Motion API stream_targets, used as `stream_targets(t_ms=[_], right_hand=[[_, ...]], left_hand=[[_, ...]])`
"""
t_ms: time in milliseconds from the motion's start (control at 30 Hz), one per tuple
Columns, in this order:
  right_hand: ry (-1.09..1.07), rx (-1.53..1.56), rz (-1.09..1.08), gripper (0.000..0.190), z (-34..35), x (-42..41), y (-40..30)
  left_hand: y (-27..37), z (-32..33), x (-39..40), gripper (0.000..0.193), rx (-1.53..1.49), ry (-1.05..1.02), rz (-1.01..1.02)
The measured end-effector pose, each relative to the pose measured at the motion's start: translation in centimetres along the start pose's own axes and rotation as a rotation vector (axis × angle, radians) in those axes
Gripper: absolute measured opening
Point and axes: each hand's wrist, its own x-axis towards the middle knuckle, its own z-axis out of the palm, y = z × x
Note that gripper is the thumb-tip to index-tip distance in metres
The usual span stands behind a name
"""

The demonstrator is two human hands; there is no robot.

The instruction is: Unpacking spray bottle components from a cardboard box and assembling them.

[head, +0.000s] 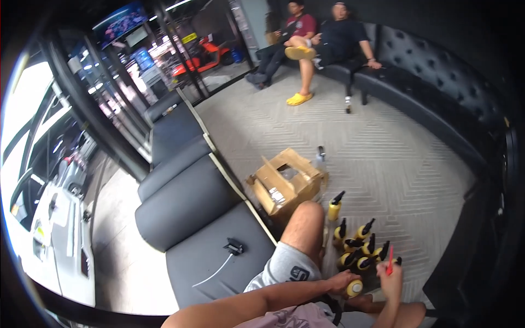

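Near the bottom of the head view, my left hand (342, 283) is closed around a yellow bottle (354, 288) whose round pale end faces up. To its right, my right hand (389, 274) grips a slim red tool (391, 258) that points upward; its exact kind cannot be told. Just beyond both hands, several yellow bottles with black spray or pump heads (365, 262) stand grouped on the floor. One more yellow bottle (334, 210) stands a little apart from them, beside my knee.
An opened cardboard box (301, 188) sits past my knee, with a clear bottle (320, 156) behind it. A black pump head with a tube (234, 246) lies on the dark padded seat (205, 262) at left. Two people sit on the curved black bench (414, 90).
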Motion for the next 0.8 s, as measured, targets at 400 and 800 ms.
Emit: stream_targets(t_ms=[400, 800], right_hand=[[-0.211, -0.162, -0.084, 0.024, 4.8, 0.6, 5.6], [-0.187, -0.294, -0.051, 0.029, 4.9, 1.4, 10.4]], left_hand=[[-1.1, 0.8, 2.7, 0.045, -0.342, 0.480, 0.129], [-3.7, 4.0, 3.8, 0.063, -0.235, 0.368, 0.128]])
